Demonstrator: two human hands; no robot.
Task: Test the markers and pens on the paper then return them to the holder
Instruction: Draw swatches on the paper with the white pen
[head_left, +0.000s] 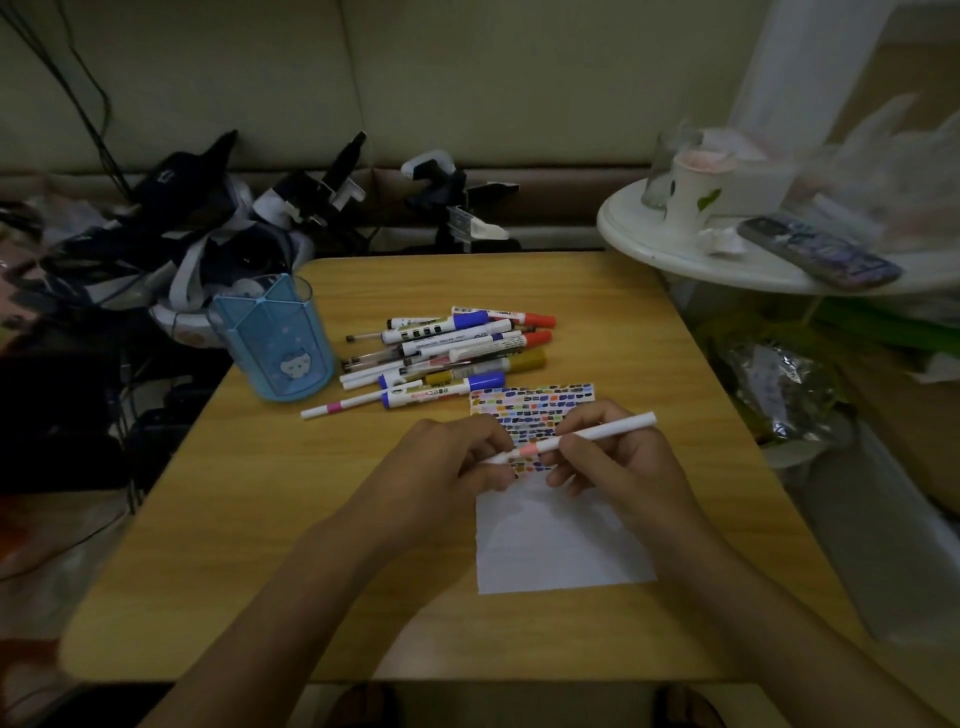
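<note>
Pen: a thin white pen (571, 439) with a pink band, held across both my hands above the paper (561, 540).
Left hand (457, 457): my grip is pinched on the lower, cap end.
Right hand (608, 452): my grip is closed round the barrel, past the pink band.
Axis: the pen runs from lower left up to the right; I cannot tell which end holds the tip.
Next move, I judge: pulling my hands apart along that line to uncap it.
Paper: colour marks fill its far half; near half blank.
Holder (275, 343): blue, far left on the table (260, 545), nearer my left hand.
Other pens (447, 348): heaped just beside the holder.
</note>
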